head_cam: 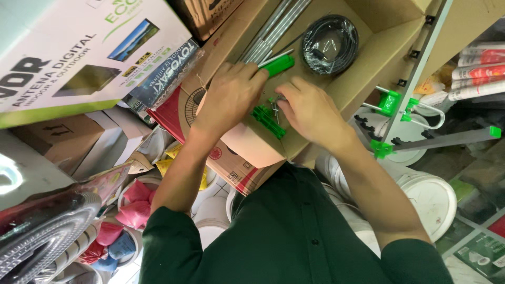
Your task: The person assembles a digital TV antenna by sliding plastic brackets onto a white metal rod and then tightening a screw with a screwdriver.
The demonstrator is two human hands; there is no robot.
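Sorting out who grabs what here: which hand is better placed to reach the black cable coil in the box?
Probably the right hand. It lies nearer the black cable coil, with open cardboard between them. The left hand rests further off, fingers against a green plastic piece by the metal rods.

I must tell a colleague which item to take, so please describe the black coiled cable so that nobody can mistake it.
Find the open cardboard box under the person's hands. In its far corner, beyond the right hand, lies the black coiled cable. It is the only round, black thing there; its neighbours are straight metal rods and green plastic parts.
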